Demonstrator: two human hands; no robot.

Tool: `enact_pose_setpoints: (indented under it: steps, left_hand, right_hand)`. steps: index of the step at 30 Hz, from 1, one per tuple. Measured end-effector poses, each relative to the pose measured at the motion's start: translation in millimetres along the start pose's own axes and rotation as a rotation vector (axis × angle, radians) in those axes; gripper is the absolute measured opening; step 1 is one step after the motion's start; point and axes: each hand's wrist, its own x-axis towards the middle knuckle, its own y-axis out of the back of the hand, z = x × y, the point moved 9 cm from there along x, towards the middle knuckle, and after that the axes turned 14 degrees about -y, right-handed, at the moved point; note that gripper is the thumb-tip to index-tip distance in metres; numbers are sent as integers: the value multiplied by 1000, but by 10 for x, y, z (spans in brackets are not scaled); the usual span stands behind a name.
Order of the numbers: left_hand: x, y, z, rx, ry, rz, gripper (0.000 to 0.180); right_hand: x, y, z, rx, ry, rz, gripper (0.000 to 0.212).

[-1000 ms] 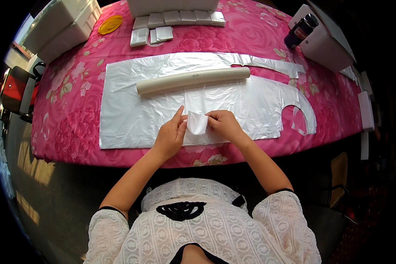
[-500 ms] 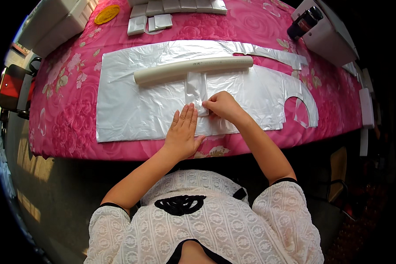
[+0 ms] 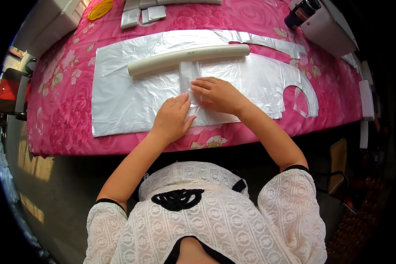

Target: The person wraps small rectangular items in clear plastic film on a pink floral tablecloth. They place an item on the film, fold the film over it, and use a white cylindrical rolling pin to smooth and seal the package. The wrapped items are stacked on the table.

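A clear plastic sheet (image 3: 127, 94), cut like an apron with a curved notch at its right end, lies flat on the pink flowered tablecloth (image 3: 61, 92). A cream-coloured roll (image 3: 187, 58) rests across its far part. A narrow folded strip of plastic (image 3: 188, 72) runs from the roll toward me. My left hand (image 3: 171, 119) lies flat on the sheet's near edge, fingers together. My right hand (image 3: 215, 93) presses palm down on the folded strip, just right of the left hand.
Small flat white packets (image 3: 143, 15) and a yellow round lid (image 3: 100, 9) lie at the table's far side. A white box (image 3: 57, 26) stands far left, and a dark bottle (image 3: 301, 11) on a white box far right. A red object (image 3: 9, 90) sits left of the table.
Both hands have slid farther onto the sheet, toward the roll, and flattened out. The pinched fold seen earlier now lies pressed under the right hand.
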Motion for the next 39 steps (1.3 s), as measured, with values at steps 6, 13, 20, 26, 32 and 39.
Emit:
enact_pose_setpoints:
  steps: [6, 13, 20, 26, 32, 39]
  left_hand:
    - [8, 77, 46, 122, -213, 72, 20]
    - [79, -34, -87, 36, -87, -8, 11]
    - [-129, 234, 383, -244, -245, 2, 21]
    - [-194, 114, 303, -196, -189, -75, 52]
    - [-262, 31, 10, -313, 55, 37, 40]
    - [-257, -139, -473, -631, 644, 169, 45]
  right_hand:
    - [108, -29, 101, 90, -47, -93, 40]
    - [39, 12, 149, 137, -84, -1, 30]
    - [-403, 42, -305, 208, -4, 46, 24]
    - [-476, 7, -216, 387, -92, 64, 21]
    - [-413, -36, 54, 562, -379, 13, 18]
    - [-249, -215, 382, 611, -847, -173, 25]
